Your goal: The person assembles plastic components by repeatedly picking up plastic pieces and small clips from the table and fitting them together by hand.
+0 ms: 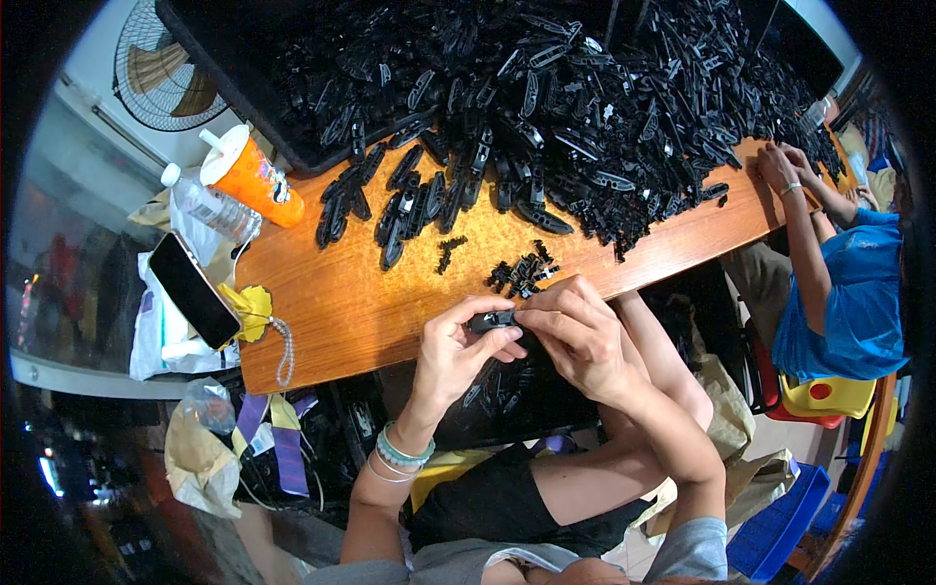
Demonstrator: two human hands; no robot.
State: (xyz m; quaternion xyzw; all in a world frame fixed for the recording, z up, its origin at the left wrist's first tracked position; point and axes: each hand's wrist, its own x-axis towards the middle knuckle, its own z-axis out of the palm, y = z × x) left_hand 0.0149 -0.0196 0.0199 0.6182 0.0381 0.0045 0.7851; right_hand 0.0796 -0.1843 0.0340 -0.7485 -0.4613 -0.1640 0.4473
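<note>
The black plastic piece (495, 320) was up in front of you, just off the near edge of the counter (331, 322), held between your two hands. Your left hand (448, 351) gripped it between thumb and fingers from the left, with bracelets (405, 447) around that wrist. Your right hand (585, 341) had its thumb and fingertips closed on the piece's right end; whether they also pinched a smaller part there was hidden. Just beyond your hands lay a little heap of small black parts (524, 273), with a smaller cluster (449, 252) to its left. Farther back, a large pile of long black parts (585, 117) spread across the counter. To your left, an orange cup (255, 180) with a lid and straw stood beside a clear bottle (213, 207), and nearer you a phone (193, 291) leaned by a yellow flower-shaped thing (253, 312). Well to your right sat a person in blue (846, 297).
</note>
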